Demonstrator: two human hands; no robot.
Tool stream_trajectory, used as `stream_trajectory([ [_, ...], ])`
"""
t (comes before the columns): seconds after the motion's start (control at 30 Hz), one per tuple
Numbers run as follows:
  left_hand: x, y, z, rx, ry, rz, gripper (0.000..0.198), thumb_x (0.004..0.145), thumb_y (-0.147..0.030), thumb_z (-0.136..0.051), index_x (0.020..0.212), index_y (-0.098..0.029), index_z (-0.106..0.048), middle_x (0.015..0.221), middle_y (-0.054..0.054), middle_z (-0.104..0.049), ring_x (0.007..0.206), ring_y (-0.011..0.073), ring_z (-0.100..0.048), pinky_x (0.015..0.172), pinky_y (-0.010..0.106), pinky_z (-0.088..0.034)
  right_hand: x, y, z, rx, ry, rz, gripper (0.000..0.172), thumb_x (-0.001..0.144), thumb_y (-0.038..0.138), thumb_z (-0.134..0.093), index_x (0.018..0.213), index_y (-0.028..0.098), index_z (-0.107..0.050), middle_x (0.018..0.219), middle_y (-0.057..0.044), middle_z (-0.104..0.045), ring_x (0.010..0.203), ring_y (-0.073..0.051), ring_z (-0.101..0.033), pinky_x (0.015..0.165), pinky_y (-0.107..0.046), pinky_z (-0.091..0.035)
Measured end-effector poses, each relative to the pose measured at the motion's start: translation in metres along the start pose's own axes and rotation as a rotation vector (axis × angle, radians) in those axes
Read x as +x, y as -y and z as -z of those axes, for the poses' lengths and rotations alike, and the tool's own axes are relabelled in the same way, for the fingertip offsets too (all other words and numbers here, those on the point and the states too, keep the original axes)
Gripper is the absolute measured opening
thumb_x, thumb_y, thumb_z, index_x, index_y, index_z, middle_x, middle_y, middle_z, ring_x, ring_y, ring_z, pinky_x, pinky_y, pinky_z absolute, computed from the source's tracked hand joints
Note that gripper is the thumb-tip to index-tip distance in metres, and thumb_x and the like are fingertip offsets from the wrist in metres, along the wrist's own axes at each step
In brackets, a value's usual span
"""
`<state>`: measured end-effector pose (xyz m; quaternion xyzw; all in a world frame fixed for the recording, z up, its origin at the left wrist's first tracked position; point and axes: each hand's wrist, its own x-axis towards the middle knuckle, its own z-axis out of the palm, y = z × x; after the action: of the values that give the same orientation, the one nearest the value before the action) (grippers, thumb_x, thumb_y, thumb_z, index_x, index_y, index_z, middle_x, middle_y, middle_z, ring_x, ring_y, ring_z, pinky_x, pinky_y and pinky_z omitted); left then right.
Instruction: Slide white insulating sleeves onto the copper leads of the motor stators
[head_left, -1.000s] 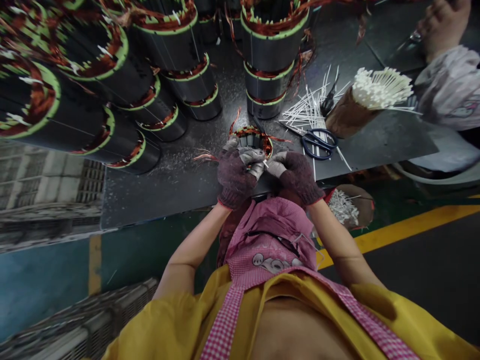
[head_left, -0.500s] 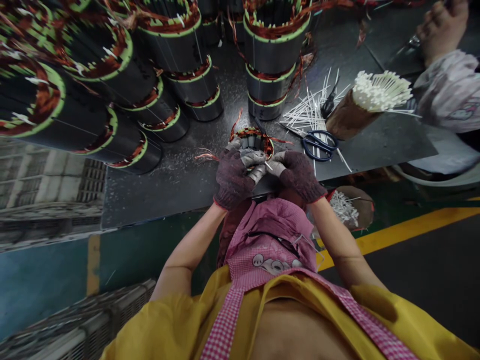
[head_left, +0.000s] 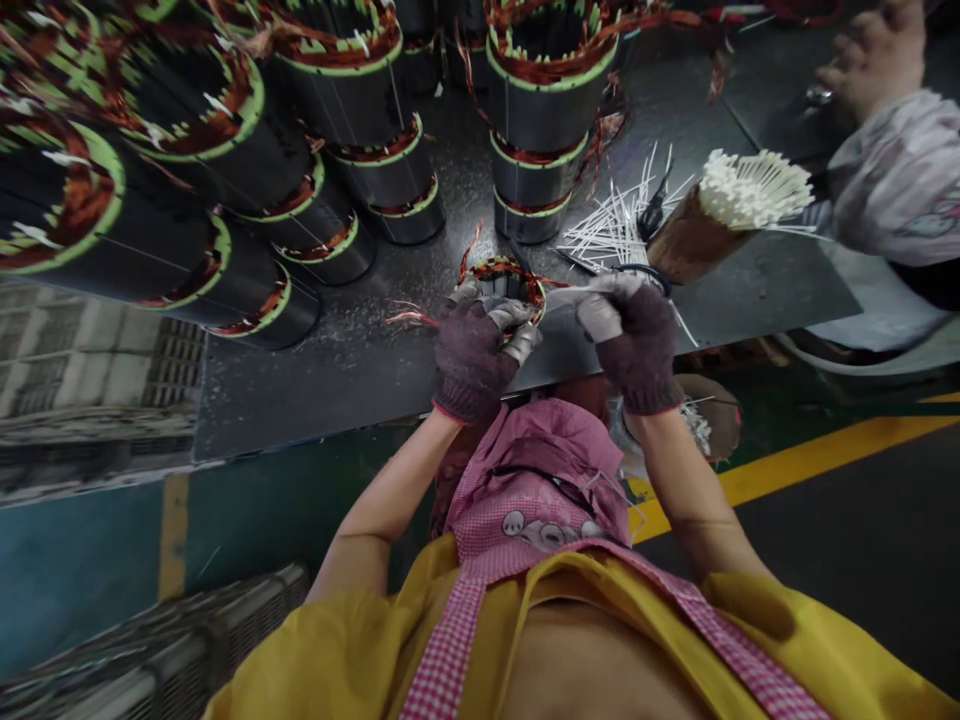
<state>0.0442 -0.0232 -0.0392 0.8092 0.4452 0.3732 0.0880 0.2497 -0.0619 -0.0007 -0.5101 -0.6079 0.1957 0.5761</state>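
A small stator (head_left: 504, 278) wound with copper wire stands at the near edge of the dark worktable (head_left: 360, 360). My gloved left hand (head_left: 477, 345) is curled over the stator's near rim and grips it. My gloved right hand (head_left: 634, 335) is off to the right of the stator, with its fingers bent over the handles of the blue-handled scissors (head_left: 643, 270). The hand hides most of the scissors; only a blue loop and the dark blades show.
Stacks of large green-rimmed stators (head_left: 352, 110) fill the table's back and left. A brown cup of white sticks (head_left: 739, 200) lies to the right beside loose white sticks (head_left: 611, 225). Another person's hand (head_left: 870, 60) and sleeve are at the far right. Yellow floor line (head_left: 825, 450).
My right hand left the stator and moved right onto the scissors. My left hand stayed on the stator. The other person's hand shifted slightly.
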Motion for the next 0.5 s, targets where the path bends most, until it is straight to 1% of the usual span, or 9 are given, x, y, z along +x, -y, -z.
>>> stream_trajectory([
  [0.07, -0.001, 0.004, 0.003, 0.003, 0.016, -0.045, 0.017, 0.098, -0.039, -0.077, 0.112, -0.028, -0.082, 0.115, 0.006, -0.084, 0.120, 0.0323, -0.077, 0.132, 0.061, -0.045, -0.004, -0.009, -0.003, 0.152, 0.201, -0.131, 0.033, 0.097, 0.048, -0.077, 0.119, 0.025, -0.084, 0.114, -0.008, -0.087, 0.102, -0.028, -0.080, 0.095, -0.046, -0.066],
  [0.1, -0.002, 0.006, 0.005, 0.006, 0.012, -0.061, 0.017, 0.098, -0.037, -0.077, 0.112, -0.028, -0.082, 0.115, 0.006, -0.084, 0.121, 0.0329, -0.077, 0.131, 0.061, -0.046, -0.006, -0.013, -0.007, 0.204, 0.289, -0.163, 0.034, 0.096, 0.051, -0.077, 0.117, 0.026, -0.084, 0.113, -0.007, -0.087, 0.102, -0.027, -0.080, 0.095, -0.046, -0.066],
  [0.13, -0.002, 0.007, 0.006, 0.012, 0.004, -0.066, 0.017, 0.098, -0.036, -0.077, 0.111, -0.028, -0.082, 0.115, 0.007, -0.085, 0.123, 0.0336, -0.076, 0.130, 0.060, -0.047, -0.009, -0.017, -0.010, 0.231, 0.344, -0.182, 0.032, 0.095, 0.053, -0.076, 0.111, 0.027, -0.085, 0.107, -0.006, -0.086, 0.097, -0.027, -0.079, 0.092, -0.045, -0.067],
  [0.17, -0.002, 0.008, 0.007, 0.020, -0.003, -0.060, 0.017, 0.098, -0.034, -0.076, 0.113, -0.027, -0.081, 0.117, 0.007, -0.085, 0.125, 0.0343, -0.076, 0.129, 0.060, -0.048, -0.011, -0.020, -0.014, 0.235, 0.355, -0.198, 0.030, 0.094, 0.055, -0.076, 0.099, 0.027, -0.084, 0.096, -0.004, -0.084, 0.089, -0.026, -0.078, 0.086, -0.044, -0.067],
  [0.23, -0.002, 0.008, 0.009, 0.037, -0.007, -0.025, 0.026, 0.095, -0.032, -0.079, 0.121, -0.026, -0.079, 0.122, 0.008, -0.084, 0.132, 0.0352, -0.073, 0.127, 0.057, -0.051, -0.015, -0.023, -0.022, 0.225, 0.281, -0.261, 0.033, 0.092, 0.058, -0.075, 0.080, 0.027, -0.076, 0.075, -0.002, -0.075, 0.071, -0.023, -0.069, 0.069, -0.041, -0.063],
  [0.3, -0.002, 0.007, 0.008, 0.045, -0.015, 0.011, 0.039, 0.093, -0.032, -0.083, 0.130, -0.025, -0.075, 0.128, 0.010, -0.083, 0.136, 0.0354, -0.072, 0.126, 0.056, -0.053, -0.016, -0.024, -0.028, 0.239, 0.198, -0.353, 0.038, 0.091, 0.061, -0.073, 0.074, 0.027, -0.068, 0.067, -0.003, -0.067, 0.062, -0.022, -0.062, 0.058, -0.039, -0.058],
  [0.33, -0.002, 0.005, 0.006, 0.044, -0.027, 0.020, 0.043, 0.092, -0.033, -0.084, 0.132, -0.024, -0.074, 0.129, 0.011, -0.082, 0.135, 0.0353, -0.072, 0.126, 0.055, -0.053, -0.015, -0.022, -0.031, 0.259, 0.171, -0.386, 0.040, 0.092, 0.063, -0.072, 0.074, 0.027, -0.066, 0.066, -0.003, -0.066, 0.062, -0.023, -0.062, 0.056, -0.039, -0.057],
  [0.43, -0.003, -0.004, -0.010, 0.065, -0.090, 0.068, 0.039, 0.094, -0.035, -0.083, 0.129, -0.022, -0.073, 0.129, 0.014, -0.081, 0.136, 0.0365, -0.072, 0.127, 0.058, -0.052, -0.008, -0.013, -0.036, 0.318, 0.081, -0.384, 0.040, 0.097, 0.066, -0.068, 0.084, 0.029, -0.066, 0.078, -0.006, -0.071, 0.070, -0.026, -0.070, 0.063, -0.042, -0.064],
  [0.5, -0.006, -0.016, -0.024, 0.103, -0.182, 0.137, 0.037, 0.098, -0.040, -0.081, 0.127, -0.019, -0.072, 0.129, 0.017, -0.081, 0.137, 0.0381, -0.072, 0.127, 0.061, -0.051, -0.004, -0.004, -0.034, 0.336, -0.030, -0.281, 0.037, 0.101, 0.067, -0.064, 0.102, 0.030, -0.070, 0.095, -0.008, -0.078, 0.084, -0.028, -0.078, 0.074, -0.045, -0.069],
])
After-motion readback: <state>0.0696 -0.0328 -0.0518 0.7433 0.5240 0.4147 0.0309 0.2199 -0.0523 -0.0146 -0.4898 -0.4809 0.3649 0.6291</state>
